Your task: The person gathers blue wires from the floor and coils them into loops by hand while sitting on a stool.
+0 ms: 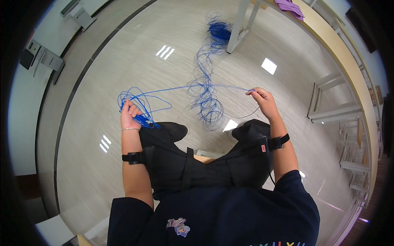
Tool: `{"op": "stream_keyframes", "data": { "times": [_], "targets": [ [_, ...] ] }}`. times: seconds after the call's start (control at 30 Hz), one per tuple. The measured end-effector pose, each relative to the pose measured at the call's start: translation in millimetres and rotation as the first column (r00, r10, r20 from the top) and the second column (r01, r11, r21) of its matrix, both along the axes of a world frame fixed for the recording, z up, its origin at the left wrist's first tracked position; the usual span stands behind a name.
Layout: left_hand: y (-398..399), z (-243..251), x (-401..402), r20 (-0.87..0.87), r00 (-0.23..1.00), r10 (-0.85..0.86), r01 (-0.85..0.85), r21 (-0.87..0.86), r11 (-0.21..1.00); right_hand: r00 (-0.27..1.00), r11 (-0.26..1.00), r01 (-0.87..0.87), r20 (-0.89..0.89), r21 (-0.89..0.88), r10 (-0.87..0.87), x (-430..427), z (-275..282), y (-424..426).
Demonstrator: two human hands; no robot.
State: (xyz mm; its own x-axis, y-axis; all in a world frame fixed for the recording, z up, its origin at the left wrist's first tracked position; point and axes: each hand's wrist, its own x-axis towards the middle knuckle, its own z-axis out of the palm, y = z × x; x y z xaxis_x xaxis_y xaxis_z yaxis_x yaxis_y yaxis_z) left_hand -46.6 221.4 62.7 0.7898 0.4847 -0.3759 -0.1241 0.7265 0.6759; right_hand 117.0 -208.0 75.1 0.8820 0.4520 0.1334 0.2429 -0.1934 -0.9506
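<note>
A looped bundle of blue cord (142, 120) is gripped in my left hand (130, 110), its loops spilling out above and below the fist. From that bundle a single strand (166, 89) runs across to my right hand (261, 97), which pinches it between thumb and fingertips. Between and beyond my hands, loose coils of the same blue cord (212, 112) trail over the floor. They lead to a denser blue heap (220, 32) beside a white table leg. A thin strand also hangs below my right hand towards the loose coils.
A long table (346, 63) curves along the right, with a white leg (238, 29) near the heap and a purple cloth (290, 7) on top. White metal frames (335, 112) stand beneath it. Grey-and-white equipment (49, 58) lines the left wall. My black-clad legs (166, 153) are below my hands.
</note>
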Motion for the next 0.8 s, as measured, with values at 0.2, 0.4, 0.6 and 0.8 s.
{"op": "stream_keyframes", "data": {
  "times": [0.2, 0.4, 0.6, 0.8],
  "targets": [
    [-49, -21, 33, -0.086, 0.987, -0.138, 0.150, 0.155, 0.977, 0.967, 0.966, 0.255, -0.022, 0.048, -0.254, -12, -37, 2],
    [-55, -34, 44, -0.076, 0.993, -0.085, 0.101, 0.243, 0.965, 0.788, 0.734, 0.598, -0.404, 0.322, -0.465, 20, -57, -22],
    [-37, -6, 26, -0.272, 0.819, -0.505, 0.563, 0.216, 0.798, 0.813, 0.938, 0.343, -0.516, 0.048, -0.270, 58, -51, -69],
    [-76, -38, 48, 0.217, 0.641, -0.736, 0.764, -0.098, 0.637, 0.771, 0.597, 0.609, 0.212, -0.522, -0.601, 73, -145, -44]
  ]
}}
